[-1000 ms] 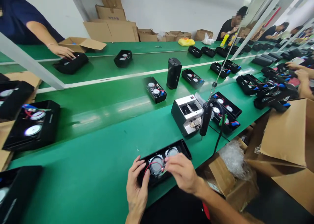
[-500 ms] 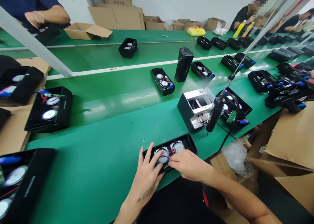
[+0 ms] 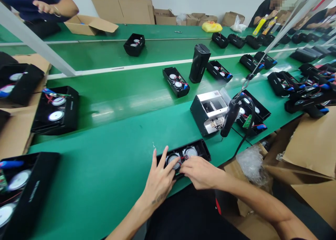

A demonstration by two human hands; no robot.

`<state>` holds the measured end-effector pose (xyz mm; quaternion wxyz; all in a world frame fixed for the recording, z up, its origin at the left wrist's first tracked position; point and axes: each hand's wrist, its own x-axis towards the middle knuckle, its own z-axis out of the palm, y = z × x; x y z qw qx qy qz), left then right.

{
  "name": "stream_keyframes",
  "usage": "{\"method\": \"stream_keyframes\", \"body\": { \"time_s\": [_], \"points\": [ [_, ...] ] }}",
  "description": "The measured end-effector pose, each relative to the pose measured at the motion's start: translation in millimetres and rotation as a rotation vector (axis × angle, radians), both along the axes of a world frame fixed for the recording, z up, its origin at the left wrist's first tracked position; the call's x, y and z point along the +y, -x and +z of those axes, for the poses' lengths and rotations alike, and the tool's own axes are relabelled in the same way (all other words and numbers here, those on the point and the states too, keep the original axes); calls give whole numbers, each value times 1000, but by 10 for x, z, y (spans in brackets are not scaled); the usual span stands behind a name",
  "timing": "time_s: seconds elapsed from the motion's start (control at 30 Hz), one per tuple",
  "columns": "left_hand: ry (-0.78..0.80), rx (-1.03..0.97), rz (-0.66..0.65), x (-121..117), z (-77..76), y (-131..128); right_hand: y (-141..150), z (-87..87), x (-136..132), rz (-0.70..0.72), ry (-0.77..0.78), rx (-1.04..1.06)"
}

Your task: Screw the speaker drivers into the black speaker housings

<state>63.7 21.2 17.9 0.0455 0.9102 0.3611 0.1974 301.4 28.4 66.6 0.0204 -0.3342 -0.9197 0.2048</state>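
An open black speaker housing (image 3: 204,150) lies in front of me, with two round speaker drivers (image 3: 190,152) in it and red wires (image 3: 182,158) between them. Over its left end, my left hand (image 3: 159,180) rests with fingers spread, some of them touching the housing and the left driver. My right hand (image 3: 201,172) is closed in a pinch at the near edge, by the wires; what its fingertips hold is hidden. Beyond and to the right hangs a black electric screwdriver (image 3: 230,119), beside a silver and black screw feeder (image 3: 201,119).
Open speaker housings stand at the left (image 3: 54,159) and along the green bench (image 3: 105,177). One black case (image 3: 200,63) stands upright farther back. Cardboard boxes (image 3: 309,152) and plastic wrap (image 3: 252,164) are at the lower right. Other people work across the bench.
My view has tilted slightly. Both hands stay at the housing, with the left hand's fingers shifted a little. A person across the bench has lifted a hand.
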Motion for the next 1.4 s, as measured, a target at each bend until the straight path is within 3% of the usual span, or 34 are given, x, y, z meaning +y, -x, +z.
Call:
{"method": "stream_keyframes", "body": {
  "time_s": [0.07,0.23,0.37,0.8,0.93,1.0,1.07,1.13,1.2,1.23,1.4],
  "points": [
    [107,-43,-7,163,33,22,45,79,125,-26,26,-13],
    [555,-97,-45,732,269,75,190,339,586,-72,124,-98],
    [657,-86,-39,984,414,84,250,479,797,-121,222,-142],
    [696,-87,-56,1035,389,96,352,291,711,-214,142,-72],
    [603,-76,-85,866,348,87,287,276,501,-134,44,-77],
    [512,-79,-89,678,289,81,143,287,340,-113,-32,85],
    [334,-77,-87,457,198,84,-87,290,209,-314,-203,381],
    [135,-56,-89,262,98,98,-370,261,166,-749,-484,633],
    [27,-37,-91,137,18,117,-657,191,242,-1151,-705,690],
    [9,-35,-90,105,-11,125,-787,144,317,-1262,-740,662],
    [10,-95,-65,108,-113,134,-1203,-123,667,-1318,-575,656]
  ]
}}
